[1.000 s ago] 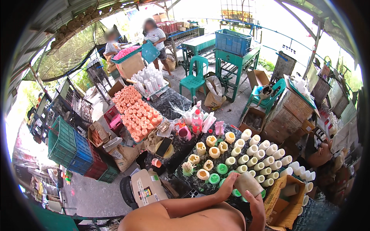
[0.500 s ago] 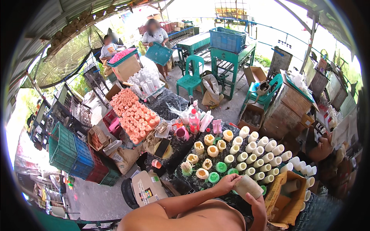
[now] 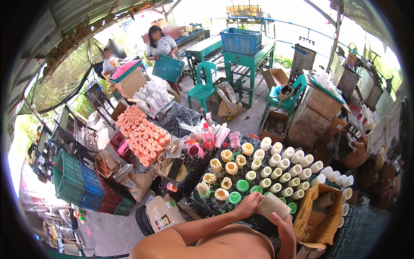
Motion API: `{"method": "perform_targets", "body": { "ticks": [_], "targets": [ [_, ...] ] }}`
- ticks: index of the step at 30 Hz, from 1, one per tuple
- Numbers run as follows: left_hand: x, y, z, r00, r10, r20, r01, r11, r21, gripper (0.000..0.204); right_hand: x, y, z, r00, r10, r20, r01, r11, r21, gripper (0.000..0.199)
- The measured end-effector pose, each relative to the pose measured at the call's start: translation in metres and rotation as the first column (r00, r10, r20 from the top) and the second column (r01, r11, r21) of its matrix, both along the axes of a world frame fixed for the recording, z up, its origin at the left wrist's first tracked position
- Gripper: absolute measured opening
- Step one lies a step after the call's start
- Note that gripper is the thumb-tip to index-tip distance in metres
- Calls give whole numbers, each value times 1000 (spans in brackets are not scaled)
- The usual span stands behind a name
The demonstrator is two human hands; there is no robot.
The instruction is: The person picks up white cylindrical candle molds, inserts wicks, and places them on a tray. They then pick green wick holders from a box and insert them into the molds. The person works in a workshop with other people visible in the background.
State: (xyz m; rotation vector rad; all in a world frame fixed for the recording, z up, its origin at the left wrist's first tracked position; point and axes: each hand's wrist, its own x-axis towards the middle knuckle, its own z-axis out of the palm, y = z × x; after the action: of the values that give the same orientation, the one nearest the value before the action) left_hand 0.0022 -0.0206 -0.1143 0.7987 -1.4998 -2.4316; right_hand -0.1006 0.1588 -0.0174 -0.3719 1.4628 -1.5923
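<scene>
My right hand's [image 3: 285, 229] fingers are clamped on the grey cylinder [image 3: 273, 208], held tilted above the desk's [image 3: 196, 173] near side; my left hand's [image 3: 248, 205] fingers bunch at its left end, whether gripping I cannot tell. A light, steady hold seems best. Green cups [image 3: 242, 185] and cream cylinders [image 3: 274, 160] crowd beyond; a cardboard box [image 3: 303, 216] hems my right.

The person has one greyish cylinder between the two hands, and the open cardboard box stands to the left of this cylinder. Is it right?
Not quite: in the head view, the open cardboard box stands to the right of the greyish cylinder, not to its left. The cylinder is indeed between the left hand and the right hand.
</scene>
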Motion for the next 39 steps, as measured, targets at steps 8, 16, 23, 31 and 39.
{"method": "perform_targets", "body": {
  "ticks": [8,16,23,31,39],
  "targets": [
    [4,-6,8,999,-37,12,36,995,94,34,-8,7,-6,997,-54,-49,55,998,7,55],
    [9,-3,25,992,-95,-78,98,995,31,29,-10,1,-1,995,-28,-93,26,999,-20,54],
    [15,-13,20,990,-143,-7,143,988,-66,22,-17,0,3,986,139,-90,-142,990,-20,48],
    [0,-7,31,980,-197,-40,195,979,-50,25,-19,12,8,995,49,-89,-52,998,-28,49],
    [-4,-1,41,970,-229,-80,223,972,-74,25,-21,22,17,997,7,-77,-7,1000,-7,47]
  ]
}}
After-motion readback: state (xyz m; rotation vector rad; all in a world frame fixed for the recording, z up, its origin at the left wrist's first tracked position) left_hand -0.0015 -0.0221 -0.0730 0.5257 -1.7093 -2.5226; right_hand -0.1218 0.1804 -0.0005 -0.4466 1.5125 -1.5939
